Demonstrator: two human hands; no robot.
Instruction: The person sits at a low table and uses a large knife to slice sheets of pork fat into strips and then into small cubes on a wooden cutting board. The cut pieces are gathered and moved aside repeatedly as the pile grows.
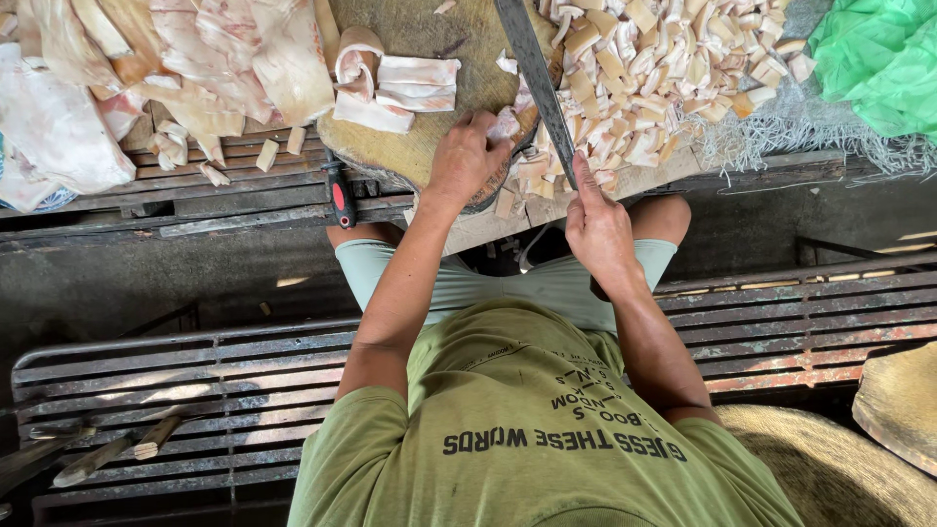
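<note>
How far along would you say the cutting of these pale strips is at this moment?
Done: a large heap of small cut pieces lies right of the knife blade. In hand: the right hand grips the knife while the left hand presses a strip on the round wooden block. Left: stacked strips and big uncut sheets.

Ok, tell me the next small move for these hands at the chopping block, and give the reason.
Probably bring the long blade down for another cut. The left hand pins a pale fatty strip on the round wooden block right beside the blade, the right hand grips the blade's near end, and a heap of cut pieces already lies on the blade's far side.
</note>
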